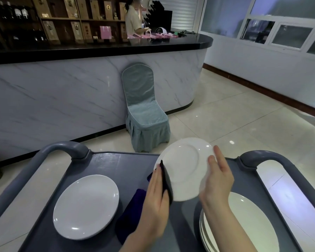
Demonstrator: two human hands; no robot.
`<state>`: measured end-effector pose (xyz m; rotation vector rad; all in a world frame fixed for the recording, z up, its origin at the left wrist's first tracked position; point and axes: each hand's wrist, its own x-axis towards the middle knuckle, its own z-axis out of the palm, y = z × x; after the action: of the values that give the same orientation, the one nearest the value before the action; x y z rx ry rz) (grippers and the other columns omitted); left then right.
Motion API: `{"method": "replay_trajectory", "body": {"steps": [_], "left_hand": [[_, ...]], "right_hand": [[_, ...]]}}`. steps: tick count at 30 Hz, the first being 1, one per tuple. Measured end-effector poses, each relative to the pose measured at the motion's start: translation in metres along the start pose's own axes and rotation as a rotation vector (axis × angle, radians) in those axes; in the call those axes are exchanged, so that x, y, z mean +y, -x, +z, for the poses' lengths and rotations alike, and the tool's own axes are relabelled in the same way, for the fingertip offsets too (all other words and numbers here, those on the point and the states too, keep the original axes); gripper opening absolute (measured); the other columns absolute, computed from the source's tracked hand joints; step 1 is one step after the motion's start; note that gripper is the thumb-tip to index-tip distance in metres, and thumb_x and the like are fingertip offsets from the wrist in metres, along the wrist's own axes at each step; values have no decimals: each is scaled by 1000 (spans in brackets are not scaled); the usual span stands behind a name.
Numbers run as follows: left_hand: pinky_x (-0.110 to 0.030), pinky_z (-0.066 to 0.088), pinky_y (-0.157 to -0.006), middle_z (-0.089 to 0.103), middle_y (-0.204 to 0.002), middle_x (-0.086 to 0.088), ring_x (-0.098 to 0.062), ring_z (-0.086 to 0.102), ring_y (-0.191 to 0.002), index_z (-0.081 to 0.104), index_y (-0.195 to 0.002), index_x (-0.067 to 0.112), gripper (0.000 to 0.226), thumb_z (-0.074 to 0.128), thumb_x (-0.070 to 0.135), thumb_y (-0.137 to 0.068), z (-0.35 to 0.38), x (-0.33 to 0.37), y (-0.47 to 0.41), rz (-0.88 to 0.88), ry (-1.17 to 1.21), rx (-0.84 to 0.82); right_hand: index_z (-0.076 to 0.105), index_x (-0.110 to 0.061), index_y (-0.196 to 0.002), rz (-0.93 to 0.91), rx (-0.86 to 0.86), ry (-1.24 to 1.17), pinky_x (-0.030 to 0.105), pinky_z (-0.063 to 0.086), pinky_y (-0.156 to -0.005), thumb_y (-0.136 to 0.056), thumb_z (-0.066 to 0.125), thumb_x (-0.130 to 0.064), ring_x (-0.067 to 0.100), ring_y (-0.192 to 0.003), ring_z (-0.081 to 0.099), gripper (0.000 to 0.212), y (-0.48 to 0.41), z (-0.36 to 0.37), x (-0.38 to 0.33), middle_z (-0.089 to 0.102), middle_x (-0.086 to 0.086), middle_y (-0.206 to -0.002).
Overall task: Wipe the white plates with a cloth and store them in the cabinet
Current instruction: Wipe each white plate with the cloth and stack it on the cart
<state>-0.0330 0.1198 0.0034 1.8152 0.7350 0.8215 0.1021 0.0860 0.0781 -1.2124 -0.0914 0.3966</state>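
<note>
Plate (184,166) is held tilted above the cart (116,164), between both hands. Right hand (216,180) pinches the right rim: thumb on the face, fingers (220,158) behind. Left hand (156,202) lies with straight fingers along the dark cloth (131,215), pressing it on the left rim. Single plate (85,206) lies on the cart's left; a stack (247,224) lies on its right.
</note>
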Motion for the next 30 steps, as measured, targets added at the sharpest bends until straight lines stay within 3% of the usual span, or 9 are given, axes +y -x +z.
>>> {"method": "replay_trajectory", "body": {"steps": [3, 6, 8, 11, 16, 21, 23, 26, 30], "left_hand": [[-30, 0, -122, -3, -162, 18, -6, 0, -150, -1, -151, 26, 65, 36, 17, -99, 14, 2, 10, 163, -241, -23], [-39, -5, -122, -6, -160, 28, 0, -5, -148, -4, -150, 38, 59, 21, 33, -98, 13, 5, 2, 227, -441, -53], [-40, -2, -121, 0, -161, 26, -1, -1, -149, 0, -152, 36, 57, 23, 32, -100, 8, 4, -4, 279, -489, -79], [-37, 6, -121, 7, -162, 19, -5, 6, -150, 6, -154, 33, 58, 29, 25, -101, 5, -7, 0, 286, -374, -65], [-38, 3, -123, -2, -159, 30, -6, -1, -150, 9, -151, 29, 60, 34, 13, -99, 10, -19, 11, 150, -232, -18], [-39, 1, -120, 5, -163, 18, -11, 1, -151, 7, -154, 37, 61, 32, 23, -100, 16, 1, -1, 389, -489, -166], [-36, -1, -121, 2, -162, 23, -7, -5, -150, 8, -153, 37, 56, 28, 24, -102, 14, 7, -14, 370, -486, -194], [-40, 5, -123, -1, -160, 26, -2, -10, -148, 7, -150, 37, 50, 24, 25, -105, 9, 7, -28, 272, -411, -220], [-43, 11, -122, 5, -163, 17, -12, 1, -151, 6, -154, 35, 60, 31, 27, -101, 11, -3, -6, 392, -501, -224]], "right_hand": [[59, -21, -136, 4, 69, -71, 21, 41, -105, -101, 51, -7, -2, -118, 56, 39, -3, 9, 2, 60, -21, -126], [58, -20, -137, 24, 69, -80, 15, 45, -94, -102, 49, -8, -4, -114, 57, 38, 2, 9, 9, 60, -21, -127], [59, -20, -136, 21, 41, -67, 22, 44, -103, -101, 50, -8, 2, -122, 57, 38, 3, 5, 10, 60, -17, -133], [61, -21, -134, 14, 30, -27, 27, 42, -107, -100, 52, -8, 4, -123, 57, 38, -4, 1, 5, 62, -17, -133], [58, -19, -137, 2, 83, -84, 29, 39, -112, -100, 50, -6, 7, -128, 53, 40, -9, -2, 2, 58, -13, -138], [62, -27, -131, 31, -4, 41, 25, 45, -101, -102, 49, -10, -2, -115, 59, 37, 9, -4, 19, 62, -19, -129], [66, -31, -126, 67, -70, 63, 28, 46, -101, -102, 49, -9, 1, -116, 61, 36, 14, -8, 25, 65, -19, -126], [70, -39, -108, 54, -111, 113, 21, 45, -95, -101, 50, -7, -10, -108, 62, 38, 17, -9, 26, 69, -30, -110], [69, -36, -115, 53, -127, 105, 25, 44, -100, -100, 51, -7, -3, -115, 60, 37, 9, -11, 20, 66, -26, -116]]}}
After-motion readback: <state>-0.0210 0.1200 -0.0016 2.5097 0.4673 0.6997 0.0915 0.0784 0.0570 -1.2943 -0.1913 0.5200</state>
